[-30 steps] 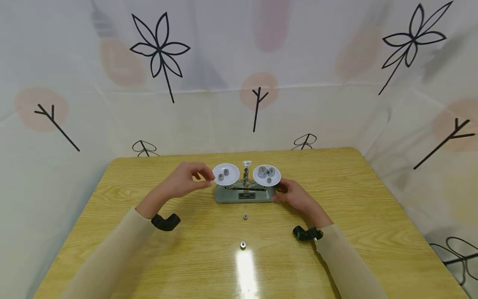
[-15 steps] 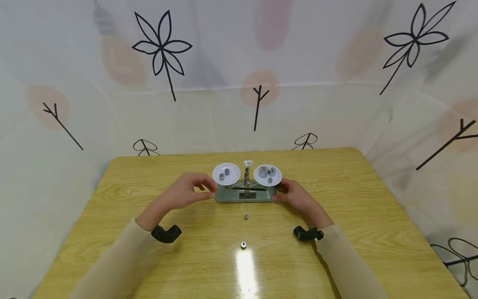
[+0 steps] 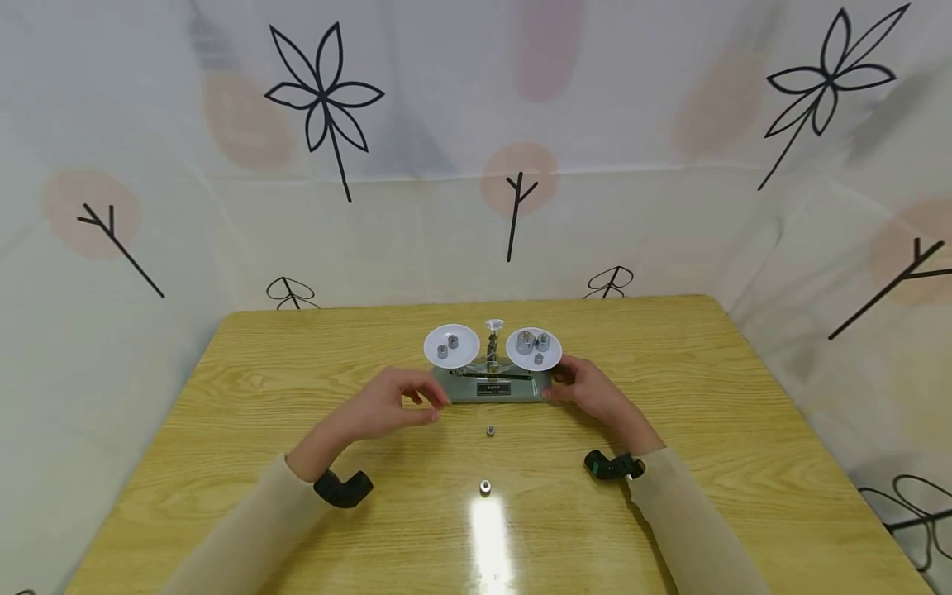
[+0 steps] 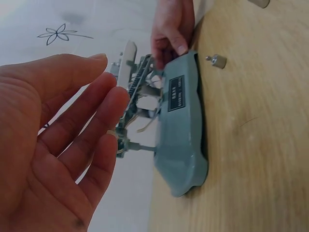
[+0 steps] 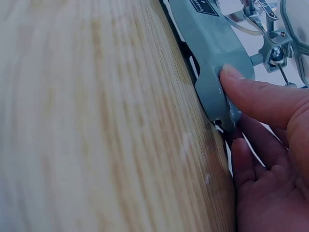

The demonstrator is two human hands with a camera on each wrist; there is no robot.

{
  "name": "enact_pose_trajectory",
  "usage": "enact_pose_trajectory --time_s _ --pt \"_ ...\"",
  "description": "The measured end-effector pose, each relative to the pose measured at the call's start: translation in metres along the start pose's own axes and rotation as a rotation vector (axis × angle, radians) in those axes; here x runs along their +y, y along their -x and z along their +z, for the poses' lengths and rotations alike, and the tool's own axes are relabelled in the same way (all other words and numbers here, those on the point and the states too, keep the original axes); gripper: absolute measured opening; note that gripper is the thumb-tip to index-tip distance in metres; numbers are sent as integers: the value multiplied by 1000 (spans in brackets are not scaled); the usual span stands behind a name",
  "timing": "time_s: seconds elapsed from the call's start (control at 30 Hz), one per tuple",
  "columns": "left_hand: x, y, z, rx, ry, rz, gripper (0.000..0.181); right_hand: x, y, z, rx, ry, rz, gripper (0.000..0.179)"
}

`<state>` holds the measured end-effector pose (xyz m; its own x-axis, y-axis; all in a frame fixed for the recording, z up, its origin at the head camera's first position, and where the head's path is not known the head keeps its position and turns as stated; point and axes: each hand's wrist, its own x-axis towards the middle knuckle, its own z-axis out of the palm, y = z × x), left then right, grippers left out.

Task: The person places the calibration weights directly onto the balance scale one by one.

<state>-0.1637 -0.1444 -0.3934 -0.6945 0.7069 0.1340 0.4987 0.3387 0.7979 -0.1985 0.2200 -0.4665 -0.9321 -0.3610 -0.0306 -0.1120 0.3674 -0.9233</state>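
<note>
A balance scale with a grey-green base (image 3: 464, 390) stands near the table's middle. Two metal weights (image 3: 442, 351) sit in its left white pan (image 3: 463, 360); a large and two smaller weights (image 3: 525, 343) are in the right pan (image 3: 554, 355). My right hand (image 3: 591, 390) grips the base's right end, its thumb (image 5: 256, 96) on top and the other fingers around the end. My left hand (image 3: 390, 405) hovers just off the base's front left corner, holding nothing. Its fingers (image 4: 99, 125) are loosely bent, apart from the scale in the left wrist view.
Two loose weights lie on the wooden table (image 3: 260, 397): a small one (image 3: 490, 430) in front of the scale, and another (image 3: 485, 487) nearer me. A patterned cloth (image 3: 424, 231) hangs behind the table. Each wrist wears a black camera mount (image 3: 344, 489).
My left hand has moved down and toward me, from beside the left pan to the front left of the base. The right hand keeps its hold; the weights stay put.
</note>
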Motion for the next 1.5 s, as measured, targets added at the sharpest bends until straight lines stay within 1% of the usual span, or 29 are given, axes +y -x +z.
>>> enact_pose_trajectory --time_s 0.23,0.4,0.53,0.67,0.9,1.07,1.23,1.4,1.5 --pt "-5 1 19 -39 35 -14 17 4 -1 0 0 0 -5 59" --pt "-11 -2 35 -69 63 0 15 4 -1 0 -3 -8 -14 58" --pt "-13 -2 49 -98 117 -9 15 6 -1 -1 0 -4 -17 58" --pt "-12 -2 59 -134 166 -31 16 6 -2 -1 5 13 -14 59" --pt "-14 -3 76 -165 230 -10 20 5 -1 -1 6 14 -11 58" --pt "-14 -3 85 -197 274 -21 19 6 -2 0 5 13 -19 59" --pt "-15 -3 91 -223 291 -38 18 6 -2 0 6 10 -13 60" --pt "-14 -5 95 -235 290 -30 20 5 -2 0 6 -2 -1 60" --pt "-14 -6 97 -242 286 -14 20 6 -3 -1 7 3 8 61"
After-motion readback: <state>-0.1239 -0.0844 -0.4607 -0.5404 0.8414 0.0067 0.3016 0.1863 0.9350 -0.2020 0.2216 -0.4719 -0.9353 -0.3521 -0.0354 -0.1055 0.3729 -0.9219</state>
